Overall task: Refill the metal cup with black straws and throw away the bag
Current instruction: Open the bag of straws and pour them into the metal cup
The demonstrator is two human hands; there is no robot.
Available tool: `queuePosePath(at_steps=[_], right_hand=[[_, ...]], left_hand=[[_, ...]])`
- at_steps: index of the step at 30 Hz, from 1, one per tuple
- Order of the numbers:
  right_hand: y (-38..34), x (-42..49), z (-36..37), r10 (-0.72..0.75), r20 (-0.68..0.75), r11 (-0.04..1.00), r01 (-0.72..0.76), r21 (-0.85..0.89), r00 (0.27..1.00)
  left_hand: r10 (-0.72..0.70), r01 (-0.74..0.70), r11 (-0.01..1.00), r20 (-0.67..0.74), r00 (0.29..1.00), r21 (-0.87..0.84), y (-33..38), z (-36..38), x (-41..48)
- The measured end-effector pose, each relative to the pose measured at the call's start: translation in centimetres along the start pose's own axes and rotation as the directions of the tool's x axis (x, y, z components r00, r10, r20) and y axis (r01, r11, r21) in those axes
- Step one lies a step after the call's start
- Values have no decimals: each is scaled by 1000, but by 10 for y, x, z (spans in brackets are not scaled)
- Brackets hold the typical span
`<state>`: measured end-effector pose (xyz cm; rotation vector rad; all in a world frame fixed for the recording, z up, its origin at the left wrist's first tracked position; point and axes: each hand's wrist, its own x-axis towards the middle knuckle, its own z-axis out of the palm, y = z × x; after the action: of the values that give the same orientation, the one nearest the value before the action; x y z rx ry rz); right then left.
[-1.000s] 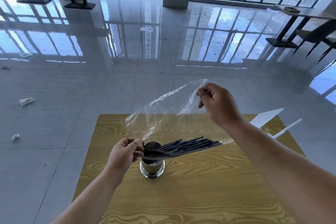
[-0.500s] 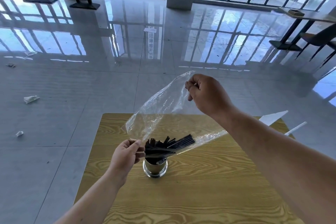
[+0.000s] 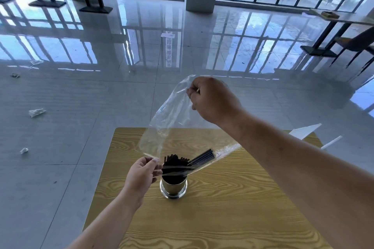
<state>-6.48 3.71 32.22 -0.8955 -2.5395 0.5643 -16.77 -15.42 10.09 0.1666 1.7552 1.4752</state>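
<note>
- While the right hand pinched the closed end of the clear plastic bag and held it higher than a second before, the black straws had slid almost wholly down out of the bag.
- Most of the straws stood in the metal cup, near the middle of the wooden tabletop; a second earlier they lay nearly level across its rim.
- A few straws leaned out to the right, their upper ends inside the bag's lower fold.
- Beside the cup's rim, the left hand was closed with thumb and fingers nipping the bag's open edge, guiding the mouth over the cup.
- Judged from this, the refill was nearly done: the leaning straws needed to drop in before the bag could be lifted free.
- One risk: pulling the bag away at a slant might drag those straws out or tip the cup.
- No bin was in view, so where the bag would go could not be told.
</note>
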Motion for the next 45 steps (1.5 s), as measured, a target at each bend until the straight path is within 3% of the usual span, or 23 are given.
queuePosePath(at_steps=[19,29,36,45], right_hand=[[-15,5,-30,-24,6,1000,24,4,1000],[-23,10,-34,-64,-19,998,63,-17,998],[-29,6,-3,-49,85,997,53,-51,995],[-36,11,-1,-91,104,993,98,-59,990]], left_hand=[[25,-23,999,45,999,-45,6,-6,-4],[108,-107,992,10,994,-67,12,-16,-10],[28,-28,1000,-7,1000,2,0,-19,-12],[27,-27,1000,-22,999,0,-3,-22,-12]])
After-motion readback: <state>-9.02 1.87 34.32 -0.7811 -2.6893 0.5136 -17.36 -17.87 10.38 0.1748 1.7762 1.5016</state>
